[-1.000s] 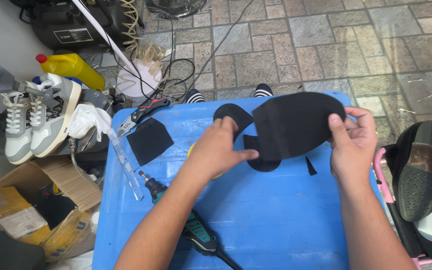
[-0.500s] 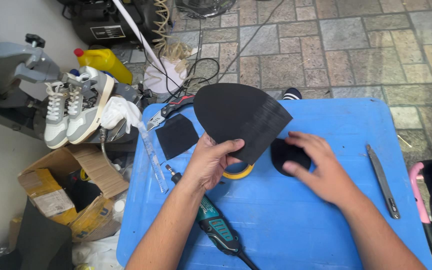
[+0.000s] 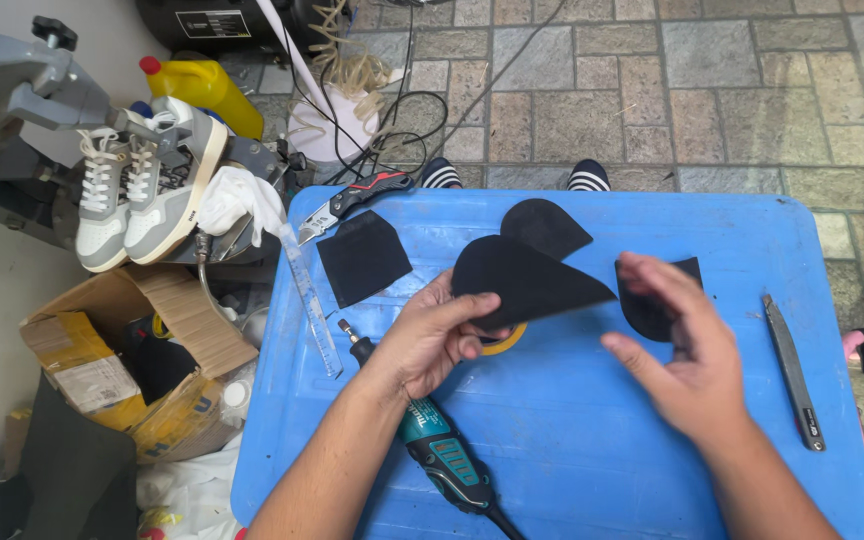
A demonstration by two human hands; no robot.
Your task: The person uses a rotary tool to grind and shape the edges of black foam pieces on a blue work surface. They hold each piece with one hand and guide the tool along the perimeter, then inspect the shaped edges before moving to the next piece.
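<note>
While my left hand (image 3: 437, 335) pinches a black rubber piece (image 3: 522, 282), my spread right hand (image 3: 687, 355) perhaps touches another (image 3: 652, 305); rotary tool (image 3: 432, 440), knife (image 3: 352, 203) lie nearby.

Open brown cardboard box (image 3: 122, 350), far left of the left hand (image 3: 432, 335), on the floor; a pale label on its side. Yellow plastic bottle (image 3: 202, 90) with red cap, up and left of that hand. Dark machine (image 3: 222, 20) at top, bearing a small white label (image 3: 199, 23).
</note>
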